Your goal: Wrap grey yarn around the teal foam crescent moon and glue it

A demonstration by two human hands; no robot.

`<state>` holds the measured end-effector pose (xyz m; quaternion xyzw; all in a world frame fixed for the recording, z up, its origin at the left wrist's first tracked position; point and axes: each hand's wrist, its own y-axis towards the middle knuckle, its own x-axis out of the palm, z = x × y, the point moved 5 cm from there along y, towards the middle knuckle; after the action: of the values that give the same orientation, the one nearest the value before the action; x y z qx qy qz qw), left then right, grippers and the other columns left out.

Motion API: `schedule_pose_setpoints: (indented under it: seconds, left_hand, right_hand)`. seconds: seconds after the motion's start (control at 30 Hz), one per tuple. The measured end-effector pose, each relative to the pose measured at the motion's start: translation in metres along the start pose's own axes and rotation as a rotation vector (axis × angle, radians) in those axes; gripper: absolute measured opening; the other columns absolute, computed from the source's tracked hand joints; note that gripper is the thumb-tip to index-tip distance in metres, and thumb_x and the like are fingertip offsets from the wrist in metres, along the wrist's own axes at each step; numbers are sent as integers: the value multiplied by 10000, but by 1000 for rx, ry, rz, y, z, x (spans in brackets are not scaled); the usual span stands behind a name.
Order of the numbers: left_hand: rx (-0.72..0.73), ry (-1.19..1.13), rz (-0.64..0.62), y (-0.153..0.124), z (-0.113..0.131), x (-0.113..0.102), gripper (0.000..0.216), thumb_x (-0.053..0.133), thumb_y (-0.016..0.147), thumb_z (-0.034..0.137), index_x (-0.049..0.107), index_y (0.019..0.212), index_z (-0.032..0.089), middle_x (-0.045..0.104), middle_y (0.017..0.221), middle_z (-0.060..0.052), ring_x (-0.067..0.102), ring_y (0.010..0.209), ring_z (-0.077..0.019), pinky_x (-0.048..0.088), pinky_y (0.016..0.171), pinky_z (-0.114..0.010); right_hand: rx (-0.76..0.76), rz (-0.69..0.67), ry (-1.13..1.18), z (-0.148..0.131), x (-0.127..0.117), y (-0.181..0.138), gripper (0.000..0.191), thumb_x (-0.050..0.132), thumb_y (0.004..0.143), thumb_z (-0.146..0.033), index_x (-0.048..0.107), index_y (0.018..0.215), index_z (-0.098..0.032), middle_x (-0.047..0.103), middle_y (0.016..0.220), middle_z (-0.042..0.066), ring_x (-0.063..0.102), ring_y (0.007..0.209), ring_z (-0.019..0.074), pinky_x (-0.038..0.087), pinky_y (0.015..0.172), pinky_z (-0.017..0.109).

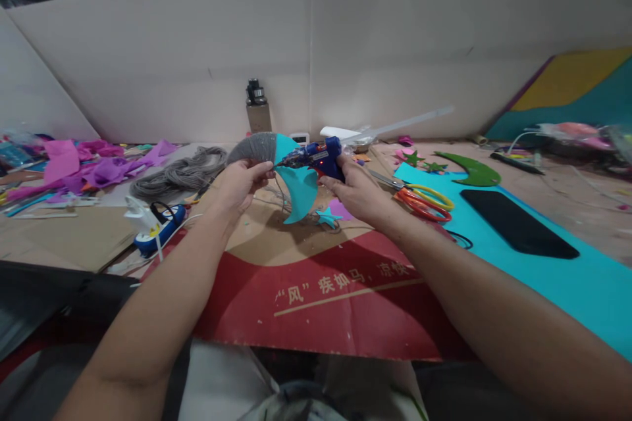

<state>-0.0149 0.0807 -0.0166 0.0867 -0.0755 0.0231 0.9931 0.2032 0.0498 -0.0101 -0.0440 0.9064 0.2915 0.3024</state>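
Observation:
My left hand (pixel 236 185) is closed round a crescent-shaped piece (pixel 296 189) held above the table. Its upper half is wrapped in grey yarn and its lower half is bare teal foam. My right hand (pixel 359 193) grips a blue hot glue gun (pixel 320 155). The gun's nozzle points left and touches the crescent where the yarn ends. A small red light glows on the gun. A thin grey strand hangs from the crescent toward the cardboard sheet (pixel 316 289).
A coil of grey yarn (pixel 180 172) lies at left, with purple scraps (pixel 93 168) beyond it. Orange and yellow scissors (pixel 424 200), a teal foam sheet (pixel 543 263), a black pad (pixel 516 231) and a green crescent (pixel 471 171) lie at right. A power strip (pixel 158 227) sits near left.

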Motion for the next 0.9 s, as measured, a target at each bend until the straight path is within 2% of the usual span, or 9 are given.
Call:
schedule_pose_setpoints:
  seconds: [0.23, 0.53, 0.9]
  left_hand:
    - [-8, 0, -11, 0, 0, 1, 253, 774, 566, 214, 622, 739, 108, 618, 643, -13, 578, 573, -80, 434, 528, -180]
    - [-2, 21, -6, 0, 1, 1, 262, 768, 565, 225, 616, 744, 110, 621, 661, -11, 578, 578, -79, 428, 525, -181]
    - [7, 27, -9, -1, 1, 1, 266, 775, 558, 236, 624, 735, 108, 620, 641, -14, 584, 582, -88, 427, 531, -187]
  right_hand:
    - [2, 14, 33, 3, 0, 1, 411, 523, 850, -331, 504, 1247, -228, 586, 1251, 82, 545, 1132, 262, 417, 972, 455]
    - [0, -3, 8, 3, 1, 1, 408, 536, 842, -328, 508, 1240, -245, 602, 1222, 88, 556, 1107, 284, 420, 962, 509]
    - [7, 12, 49, 6, 1, 1, 428, 528, 854, -350, 485, 1267, -246, 572, 1283, 82, 540, 1156, 279, 413, 984, 505]
